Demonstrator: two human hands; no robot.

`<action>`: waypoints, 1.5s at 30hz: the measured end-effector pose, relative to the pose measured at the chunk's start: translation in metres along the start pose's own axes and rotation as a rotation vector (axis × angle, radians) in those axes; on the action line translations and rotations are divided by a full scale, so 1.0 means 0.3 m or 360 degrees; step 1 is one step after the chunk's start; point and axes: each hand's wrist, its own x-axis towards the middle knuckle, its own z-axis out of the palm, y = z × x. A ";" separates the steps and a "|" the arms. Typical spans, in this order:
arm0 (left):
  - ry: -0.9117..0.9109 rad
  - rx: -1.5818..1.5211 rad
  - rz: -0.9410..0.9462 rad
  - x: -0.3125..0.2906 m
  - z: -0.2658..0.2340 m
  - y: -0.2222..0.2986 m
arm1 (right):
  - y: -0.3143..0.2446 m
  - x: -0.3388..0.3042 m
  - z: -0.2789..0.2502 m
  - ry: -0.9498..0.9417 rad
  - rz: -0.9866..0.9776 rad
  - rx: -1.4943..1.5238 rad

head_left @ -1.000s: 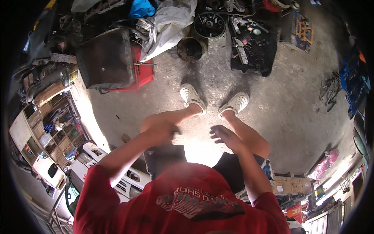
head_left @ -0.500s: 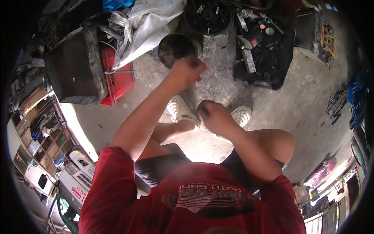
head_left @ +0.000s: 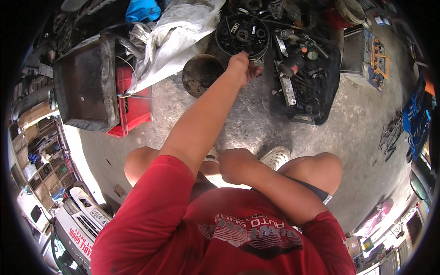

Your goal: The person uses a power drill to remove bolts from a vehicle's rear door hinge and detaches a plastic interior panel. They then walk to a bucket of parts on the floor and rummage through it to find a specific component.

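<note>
My left hand [head_left: 244,68] is stretched forward at the near rim of a round dark tub [head_left: 264,51], which holds several metal parts. Its lower fingers look loosely bent and apart, with nothing visible in them; the front fingertips are partly lost against the dark tub. Just left of that wrist stands a dirty, round, open container [head_left: 195,85]. Close to my body, between my knees, my right hand [head_left: 236,166] is closed in a fist. Whatever it may hold is hidden.
A black tray [head_left: 316,120] with tools and greasy parts lies right of the tub. At left are a dark bin [head_left: 87,98], a red crate [head_left: 137,112] and a white sheet [head_left: 176,32]. An engine part [head_left: 379,59] and loose tools [head_left: 392,130] lie at right.
My left hand has reached forward and right, from beside the round container to the tub's near rim. My right hand has drawn back toward my body. The view has shifted.
</note>
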 end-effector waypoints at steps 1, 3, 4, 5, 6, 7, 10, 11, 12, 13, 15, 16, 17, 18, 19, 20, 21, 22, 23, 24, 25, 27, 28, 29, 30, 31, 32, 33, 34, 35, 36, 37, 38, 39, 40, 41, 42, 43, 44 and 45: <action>0.0039 -0.0051 -0.0030 0.009 -0.009 -0.007 | 0.005 -0.009 0.006 0.0005 0.0038 0.0023; 0.0066 -0.0057 -0.0055 0.009 -0.011 0.000 | 0.043 -0.014 0.038 0.0091 0.0008 0.0019; 0.0066 -0.0023 -0.0051 -0.005 -0.034 -0.008 | 0.058 -0.016 0.054 0.0129 -0.0011 0.0012; 0.0069 0.0018 -0.0049 -0.026 -0.050 -0.019 | 0.070 -0.018 0.062 0.0164 -0.0003 0.0011; 0.0098 0.0142 -0.0123 -0.051 -0.070 -0.035 | 0.077 -0.016 0.073 0.0190 0.0000 0.0014; 0.0107 0.0142 -0.0148 -0.077 -0.074 -0.066 | 0.084 -0.013 0.078 0.0213 0.0003 0.0016; 0.0175 0.0096 -0.0266 -0.177 -0.129 -0.182 | 0.059 -0.021 0.044 0.0077 -0.0069 0.0017; 0.0201 0.0036 -0.0320 -0.211 -0.150 -0.222 | 0.049 -0.016 0.032 0.0027 -0.0094 0.0013; 0.0224 -0.0030 -0.0372 -0.244 -0.167 -0.264 | 0.038 -0.010 0.027 -0.0025 -0.0116 0.0003; 0.0214 0.0027 -0.0463 -0.273 -0.192 -0.293 | 0.029 -0.010 0.020 -0.0077 -0.0138 -0.0006; 0.0204 0.0135 -0.0625 -0.329 -0.268 -0.289 | 0.036 -0.003 0.000 -0.0063 -0.0174 0.0083; 0.0074 0.0286 -0.0665 -0.363 -0.306 -0.271 | 0.059 0.007 0.003 -0.0037 -0.0196 0.0116; 0.0021 0.0736 -0.0511 -0.410 -0.303 -0.208 | 0.076 0.018 0.003 -0.0006 -0.0217 0.0159; -0.0037 0.1180 -0.0349 -0.463 -0.289 -0.135 | 0.071 0.016 -0.029 -0.0076 -0.0164 0.0158; -0.0102 0.1620 -0.0177 -0.497 -0.296 -0.096 | 0.065 0.013 -0.043 -0.0054 -0.0140 0.0177; -0.0001 0.2183 0.0462 -0.451 -0.358 -0.112 | 0.056 0.008 -0.052 -0.0039 -0.0116 0.0182; 0.0119 0.2296 0.0812 -0.433 -0.346 -0.089 | 0.057 0.007 -0.059 -0.0010 -0.0082 0.0199; 0.0239 0.2392 0.1169 -0.416 -0.331 -0.067 | 0.064 0.022 -0.044 -0.0012 -0.0058 0.0180; 0.0364 0.2466 0.1539 -0.394 -0.311 -0.045 | 0.059 0.023 -0.047 -0.0025 -0.0058 0.0181; 0.0295 0.2525 0.1621 -0.366 -0.294 -0.035 | 0.054 0.026 -0.049 -0.0042 -0.0061 0.0174; 0.0224 0.2584 0.1703 -0.338 -0.272 -0.027 | 0.054 0.027 -0.050 -0.0057 -0.0064 0.0170; 0.0133 0.2687 0.1750 -0.290 -0.260 -0.037 | 0.072 0.038 -0.014 0.0056 -0.0069 0.0180; 0.0123 0.2724 0.1718 -0.274 -0.259 -0.048 | 0.080 0.043 0.005 0.0110 -0.0074 0.0184; 0.0093 0.2767 0.1688 -0.270 -0.245 -0.051 | 0.090 0.048 0.013 0.0125 -0.0061 0.0176; 0.0047 0.2836 0.1576 -0.278 -0.248 -0.055 | 0.099 0.054 0.017 0.0137 -0.0051 0.0166; 0.0005 0.2904 0.1462 -0.299 -0.266 -0.058 | 0.107 0.058 0.021 0.0149 -0.0041 0.0154; -0.0043 0.2968 0.1348 -0.326 -0.275 -0.060 | 0.109 0.056 0.024 0.0174 -0.0043 0.0147; -0.0046 0.2957 0.1240 -0.348 -0.293 -0.076 | 0.106 0.054 0.024 0.0195 -0.0054 0.0132; -0.0047 0.2945 0.1131 -0.370 -0.312 -0.097 | 0.103 0.050 0.024 0.0215 -0.0065 0.0116; -0.0042 0.2931 0.1026 -0.389 -0.320 -0.100 | 0.099 0.046 0.019 0.0227 -0.0075 0.0128; -0.0008 0.2900 0.1079 -0.398 -0.325 -0.096 | 0.094 0.039 0.010 0.0239 -0.0084 0.0140; 0.0025 0.2868 0.1132 -0.404 -0.328 -0.089 | 0.091 0.036 0.005 0.0252 -0.0093 0.0152; 0.0065 0.2832 0.1184 -0.414 -0.324 -0.082 | 0.093 0.040 0.006 0.0219 -0.0072 0.0128; 0.0114 0.2793 0.1329 -0.410 -0.309 -0.070 | 0.095 0.049 0.007 0.0188 -0.0050 0.0104; 0.0160 0.2750 0.1474 -0.391 -0.283 -0.053 | 0.097 0.054 0.006 0.0159 -0.0027 0.0081; 0.0219 0.2701 0.1613 -0.369 -0.266 -0.041 | 0.095 0.054 0.004 0.0165 -0.0030 0.0086; 0.0268 0.2718 0.1719 -0.339 -0.255 -0.039 | 0.092 0.053 0.003 0.0171 -0.0033 0.0091; 0.0316 0.2733 0.1826 -0.307 -0.241 -0.035 | 0.088 0.052 0.005 0.0179 -0.0036 0.0097; 0.0359 0.2747 0.1936 -0.281 -0.233 -0.030 | 0.087 0.050 0.006 0.0187 -0.0041 0.0094; 0.0362 0.2783 0.1926 -0.262 -0.233 -0.027 | 0.084 0.048 0.009 0.0195 -0.0047 0.0092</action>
